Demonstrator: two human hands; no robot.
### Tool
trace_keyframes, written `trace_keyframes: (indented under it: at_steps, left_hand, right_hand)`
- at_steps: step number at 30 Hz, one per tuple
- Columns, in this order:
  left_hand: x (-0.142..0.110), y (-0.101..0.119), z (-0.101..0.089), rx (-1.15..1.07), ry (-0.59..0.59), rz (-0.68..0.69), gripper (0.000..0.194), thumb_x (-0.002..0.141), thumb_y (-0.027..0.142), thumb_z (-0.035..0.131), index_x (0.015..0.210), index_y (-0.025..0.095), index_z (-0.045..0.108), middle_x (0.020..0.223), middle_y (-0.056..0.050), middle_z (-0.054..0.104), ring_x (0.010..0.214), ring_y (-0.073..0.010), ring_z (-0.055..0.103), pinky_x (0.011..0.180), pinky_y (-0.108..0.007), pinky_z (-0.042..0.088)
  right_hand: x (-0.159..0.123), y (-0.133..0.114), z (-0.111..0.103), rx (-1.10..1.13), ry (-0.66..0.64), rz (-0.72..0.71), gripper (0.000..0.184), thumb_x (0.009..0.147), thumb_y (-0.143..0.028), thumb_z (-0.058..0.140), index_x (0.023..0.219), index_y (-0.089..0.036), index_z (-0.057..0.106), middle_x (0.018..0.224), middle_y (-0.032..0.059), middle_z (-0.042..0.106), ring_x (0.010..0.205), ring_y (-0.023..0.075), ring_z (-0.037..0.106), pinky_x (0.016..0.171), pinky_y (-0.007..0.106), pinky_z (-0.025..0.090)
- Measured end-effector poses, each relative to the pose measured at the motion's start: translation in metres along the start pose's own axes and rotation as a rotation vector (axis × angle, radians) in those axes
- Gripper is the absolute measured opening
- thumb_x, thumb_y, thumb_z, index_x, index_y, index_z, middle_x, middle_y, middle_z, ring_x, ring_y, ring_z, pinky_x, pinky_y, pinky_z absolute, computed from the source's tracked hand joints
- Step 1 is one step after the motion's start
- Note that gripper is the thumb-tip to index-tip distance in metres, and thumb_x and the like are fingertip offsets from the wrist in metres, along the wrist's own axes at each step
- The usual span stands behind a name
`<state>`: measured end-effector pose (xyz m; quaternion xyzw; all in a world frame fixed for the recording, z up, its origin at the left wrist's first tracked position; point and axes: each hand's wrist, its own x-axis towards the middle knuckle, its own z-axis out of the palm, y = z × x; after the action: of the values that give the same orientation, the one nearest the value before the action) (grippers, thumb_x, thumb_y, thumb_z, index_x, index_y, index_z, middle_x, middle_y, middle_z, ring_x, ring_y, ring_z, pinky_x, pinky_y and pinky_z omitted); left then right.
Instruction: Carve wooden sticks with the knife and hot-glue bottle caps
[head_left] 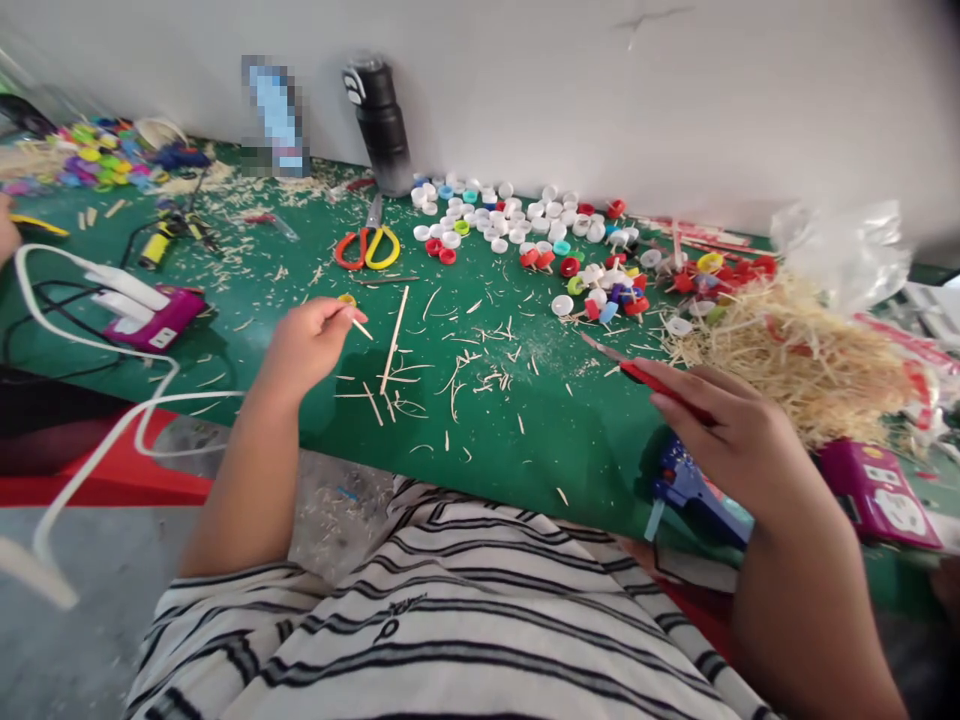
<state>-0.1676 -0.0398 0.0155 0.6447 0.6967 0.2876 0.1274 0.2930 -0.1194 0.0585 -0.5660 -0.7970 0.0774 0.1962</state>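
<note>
My left hand (304,345) is closed in a pinch above the green table, on a small yellow bottle cap (346,299) with a short wooden stick (362,327) poking out beside the fingertips. The fingers hide most of the cap. On the right, my right hand (724,430) grips a knife (637,374) by its red handle, its thin blade pointing left over the table. Between the hands lie a longer wooden stick (394,340) and many thin wood shavings (487,370).
Scissors (367,245) with red and yellow handles lie behind my left hand. White caps (499,220) spread along the wall near a black bottle (381,125). A blue glue gun (694,490), a shavings heap (810,350) and purple power strips (161,318) flank my arms.
</note>
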Motion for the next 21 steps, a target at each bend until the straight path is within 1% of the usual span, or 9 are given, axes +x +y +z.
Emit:
trace_keyframes:
  at_steps: [3, 6, 9, 13, 15, 18, 21]
  left_hand:
    - [-0.001, -0.010, -0.002, 0.041, -0.026, -0.037, 0.036, 0.092, 0.040, 0.046, 0.102, 0.023, 0.076, 0.089, -0.004, 0.072, 0.070, -0.0176, 0.057, 0.066, -0.030, 0.039]
    - [-0.001, -0.013, 0.000, 0.069, -0.052, -0.028, 0.035, 0.092, 0.038, 0.047, 0.102, 0.023, 0.076, 0.097, -0.005, 0.074, 0.074, -0.0187, 0.059, 0.070, -0.030, 0.041]
    - [0.000, -0.014, 0.002, 0.086, -0.071, -0.031, 0.036, 0.093, 0.038, 0.047, 0.106, 0.023, 0.076, 0.102, -0.006, 0.074, 0.076, -0.0194, 0.060, 0.072, -0.030, 0.042]
    - [0.003, -0.011, 0.004, 0.114, -0.116, -0.062, 0.038, 0.092, 0.039, 0.047, 0.113, 0.024, 0.075, 0.092, -0.005, 0.075, 0.063, -0.0173, 0.056, 0.065, -0.030, 0.040]
    - [0.005, -0.009, 0.004, 0.088, -0.140, -0.055, 0.038, 0.091, 0.038, 0.049, 0.115, 0.025, 0.075, 0.090, -0.004, 0.076, 0.059, -0.0162, 0.054, 0.062, -0.029, 0.040]
    - [0.008, -0.004, 0.005, 0.015, -0.161, -0.015, 0.035, 0.088, 0.039, 0.053, 0.111, 0.024, 0.075, 0.095, -0.004, 0.077, 0.066, -0.0169, 0.060, 0.065, -0.029, 0.045]
    - [0.008, 0.006, 0.007, -0.060, -0.200, 0.040, 0.032, 0.087, 0.042, 0.058, 0.108, 0.024, 0.075, 0.098, -0.005, 0.076, 0.078, -0.0180, 0.065, 0.072, -0.029, 0.050]
  right_hand:
    - [-0.003, 0.002, -0.002, -0.028, -0.030, -0.022, 0.044, 0.103, -0.041, 0.043, 0.145, -0.039, 0.056, 0.095, 0.0058, 0.064, 0.090, 0.0245, 0.063, 0.082, 0.040, 0.052]
    - [-0.006, 0.003, 0.002, -0.078, -0.097, -0.040, 0.044, 0.104, -0.040, 0.042, 0.144, -0.036, 0.058, 0.101, 0.0087, 0.067, 0.094, 0.0266, 0.063, 0.087, 0.043, 0.051]
    - [-0.006, 0.001, 0.015, -0.147, -0.145, -0.062, 0.045, 0.105, -0.040, 0.039, 0.146, -0.034, 0.057, 0.102, 0.0092, 0.068, 0.095, 0.0265, 0.061, 0.086, 0.042, 0.051]
    - [-0.003, -0.007, 0.037, -0.214, -0.225, -0.064, 0.046, 0.105, -0.040, 0.037, 0.148, -0.037, 0.054, 0.097, 0.0068, 0.067, 0.092, 0.0252, 0.060, 0.081, 0.040, 0.051]
    - [0.000, -0.014, 0.044, -0.216, -0.257, -0.077, 0.046, 0.105, -0.039, 0.038, 0.148, -0.038, 0.053, 0.100, 0.0068, 0.068, 0.092, 0.0248, 0.060, 0.078, 0.039, 0.050]
    - [0.005, -0.024, 0.048, -0.193, -0.306, -0.111, 0.046, 0.104, -0.036, 0.038, 0.148, -0.038, 0.052, 0.106, 0.0071, 0.068, 0.095, 0.0241, 0.060, 0.081, 0.038, 0.050]
    - [0.004, -0.029, 0.044, -0.195, -0.328, -0.122, 0.047, 0.104, -0.036, 0.038, 0.149, -0.039, 0.052, 0.112, 0.0074, 0.067, 0.097, 0.0240, 0.062, 0.085, 0.039, 0.051]
